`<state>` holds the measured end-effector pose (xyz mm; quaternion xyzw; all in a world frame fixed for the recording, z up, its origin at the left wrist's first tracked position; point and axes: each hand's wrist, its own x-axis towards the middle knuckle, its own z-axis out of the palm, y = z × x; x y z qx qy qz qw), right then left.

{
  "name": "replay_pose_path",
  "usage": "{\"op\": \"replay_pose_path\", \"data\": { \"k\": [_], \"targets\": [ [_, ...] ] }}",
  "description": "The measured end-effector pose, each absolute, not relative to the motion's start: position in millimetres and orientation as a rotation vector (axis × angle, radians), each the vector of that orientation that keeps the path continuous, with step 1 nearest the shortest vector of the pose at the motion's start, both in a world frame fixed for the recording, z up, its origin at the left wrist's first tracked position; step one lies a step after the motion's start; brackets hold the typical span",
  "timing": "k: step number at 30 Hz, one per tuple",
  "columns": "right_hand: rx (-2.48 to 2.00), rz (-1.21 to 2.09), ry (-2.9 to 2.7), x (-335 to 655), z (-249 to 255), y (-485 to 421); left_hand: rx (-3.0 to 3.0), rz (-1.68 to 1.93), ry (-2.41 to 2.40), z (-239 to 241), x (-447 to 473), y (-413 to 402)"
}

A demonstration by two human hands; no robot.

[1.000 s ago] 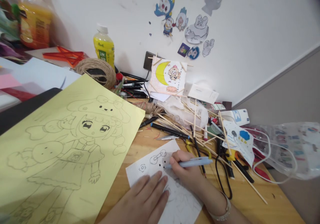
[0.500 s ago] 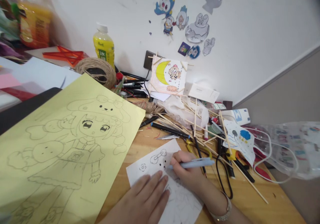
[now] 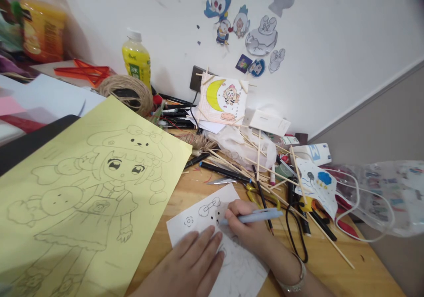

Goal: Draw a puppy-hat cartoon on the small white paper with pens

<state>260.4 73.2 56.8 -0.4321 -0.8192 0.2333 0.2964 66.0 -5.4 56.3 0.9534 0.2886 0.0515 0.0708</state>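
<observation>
On the table (image 3: 179, 191) we are looking at a drawing that, in our judgement, is standing only part-way along. The yellow sheet (image 3: 96, 199) is lying at the left, and its figure (image 3: 102, 191) is showing clear outlines from hat to skirt. To its right, the white paper (image 3: 232, 266) is lying on the wood at a slant, beneath both hands. Its upper end is carrying dark marks, while farther down we are seeing mostly faint lines (image 3: 243, 268); we are judging the top as the finished share and the pale part as what is remaining. What the hands are covering, we are not able to tell.

Our left hand (image 3: 195, 257) is spreading flat across the paper's lower left, fingers stretched out and slightly apart, resting on the page and gripping nothing. Our right hand (image 3: 250, 230) is curling inward, pinching the pen (image 3: 258, 215) near its point, with the barrel leaning away to the right. The bow (image 3: 209, 207) is sitting dark near the top edge, the flower (image 3: 188, 221) is lying to its left, and the dots (image 3: 212, 218) are clustering just beside the pen's tip; whether that tip is touching the paper, we are not making out.
</observation>
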Motion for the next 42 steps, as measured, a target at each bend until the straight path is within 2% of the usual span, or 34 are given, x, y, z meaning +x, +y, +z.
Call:
{"op": "replay_pose_path", "data": {
  "k": [42],
  "targets": [
    [-1.114,0.632,-2.181,261.7,57.0,72.5,2.76,0.139,0.916,55.5,67.5,-6.7]
  ]
}}
